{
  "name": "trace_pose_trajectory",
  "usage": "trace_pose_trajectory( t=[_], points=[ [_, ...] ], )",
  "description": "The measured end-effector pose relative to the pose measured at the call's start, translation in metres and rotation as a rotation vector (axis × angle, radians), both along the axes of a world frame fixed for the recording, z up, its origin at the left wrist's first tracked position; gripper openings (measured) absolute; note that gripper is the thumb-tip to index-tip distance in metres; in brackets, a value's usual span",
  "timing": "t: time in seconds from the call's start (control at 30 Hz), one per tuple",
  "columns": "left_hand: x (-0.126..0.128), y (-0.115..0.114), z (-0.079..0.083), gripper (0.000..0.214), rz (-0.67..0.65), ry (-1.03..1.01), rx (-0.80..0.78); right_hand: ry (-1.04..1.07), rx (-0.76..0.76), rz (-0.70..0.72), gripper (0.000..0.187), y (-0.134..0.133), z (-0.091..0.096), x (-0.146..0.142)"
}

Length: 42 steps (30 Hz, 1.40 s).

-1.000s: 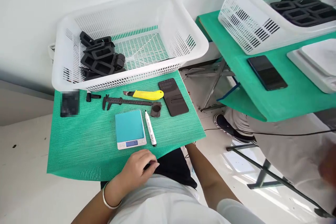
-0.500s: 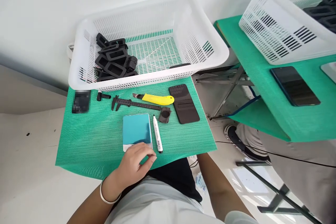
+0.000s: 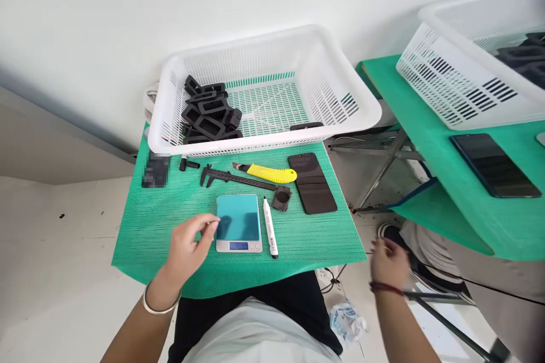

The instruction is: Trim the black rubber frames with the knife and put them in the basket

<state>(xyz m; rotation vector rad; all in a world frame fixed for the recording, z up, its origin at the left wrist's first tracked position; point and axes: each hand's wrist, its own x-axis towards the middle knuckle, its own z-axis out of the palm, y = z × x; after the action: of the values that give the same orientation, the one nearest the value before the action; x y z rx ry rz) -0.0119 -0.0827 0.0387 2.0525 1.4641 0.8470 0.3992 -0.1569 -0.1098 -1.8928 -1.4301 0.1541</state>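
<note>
My left hand (image 3: 191, 245) hovers at the left edge of a small digital scale (image 3: 238, 218). Its fingers are loosely bent, the thumb stands apart from them, and nothing shows between them. The scale has a shiny blue-green top and a lit display. My right hand (image 3: 389, 264) hangs beyond the table's right edge, fingers curled and blurred; whether it holds anything is unclear. Right of the scale lies a white marker (image 3: 270, 228). Behind are a black caliper (image 3: 238, 177), a yellow utility knife (image 3: 270, 173), a small dark square piece (image 3: 281, 198) and a black phone (image 3: 313, 183).
A white basket (image 3: 272, 144) with several black frame-shaped parts (image 3: 210, 110) stands at the back of the green-covered table (image 3: 179, 204). A small black T-shaped part (image 3: 188, 164) lies in front of it. To the right, another table (image 3: 451, 181) bears a basket and phone; someone's shoe (image 3: 392, 233) shows below.
My left hand has moved left off the scale's front edge, uncovering its lit display. My right hand has come up into view on the right. The whole view has shifted somewhat.
</note>
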Motion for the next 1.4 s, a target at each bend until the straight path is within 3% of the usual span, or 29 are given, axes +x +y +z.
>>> trace_pose_trajectory(
  t=[0.07, 0.13, 0.17, 0.2, 0.3, 0.4, 0.43, 0.5, 0.57, 0.7, 0.87, 1.0, 1.2, 1.4],
  points=[
    [-0.012, 0.013, 0.007, 0.018, 0.082, -0.046, 0.01, 0.031, 0.183, -0.248, 0.028, 0.003, 0.014, 0.006],
    [-0.02, 0.032, 0.018, 0.026, 0.098, -0.105, 0.089, 0.122, 0.383, -0.482, 0.026, 0.014, 0.046, 0.002],
    [-0.023, 0.043, 0.026, 0.029, 0.091, -0.114, 0.145, 0.176, 0.46, -0.518, 0.022, 0.024, 0.068, -0.005],
    [-0.026, 0.056, 0.035, 0.03, 0.087, -0.094, 0.203, 0.202, 0.505, -0.469, 0.02, 0.037, 0.093, -0.014],
    [-0.03, 0.104, 0.066, 0.031, 0.058, 0.069, 0.256, 0.052, 0.414, -0.134, 0.017, 0.098, 0.168, -0.059],
    [-0.027, 0.162, 0.091, 0.025, -0.066, 0.27, 0.173, -0.123, 0.196, 0.422, 0.021, 0.184, 0.221, -0.12],
    [-0.024, 0.182, 0.096, 0.024, -0.096, 0.334, 0.129, -0.143, 0.108, 0.583, 0.021, 0.215, 0.23, -0.142],
    [-0.014, 0.218, 0.098, 0.024, -0.126, 0.482, 0.052, -0.265, -0.092, 0.722, 0.019, 0.274, 0.24, -0.183],
    [-0.002, 0.248, 0.095, 0.027, -0.114, 0.734, 0.017, -0.51, -0.278, 0.716, 0.026, 0.323, 0.24, -0.217],
    [0.013, 0.285, 0.079, 0.034, -0.061, 0.877, -0.056, -0.667, -0.389, 0.732, 0.032, 0.383, 0.227, -0.254],
    [0.013, 0.301, 0.066, 0.037, -0.043, 0.965, -0.136, -0.749, -0.546, 0.796, 0.037, 0.407, 0.199, -0.262],
    [0.008, 0.302, 0.065, 0.031, -0.061, 0.969, -0.119, -0.765, -0.512, 0.822, 0.029, 0.41, 0.194, -0.257],
    [-0.002, 0.285, 0.083, 0.029, -0.069, 0.887, 0.037, -0.775, -0.343, 0.798, 0.027, 0.392, 0.227, -0.238],
    [-0.022, 0.233, 0.11, 0.034, -0.13, 0.671, 0.338, -0.702, -0.087, 0.787, 0.03, 0.329, 0.257, -0.212]
  ],
)
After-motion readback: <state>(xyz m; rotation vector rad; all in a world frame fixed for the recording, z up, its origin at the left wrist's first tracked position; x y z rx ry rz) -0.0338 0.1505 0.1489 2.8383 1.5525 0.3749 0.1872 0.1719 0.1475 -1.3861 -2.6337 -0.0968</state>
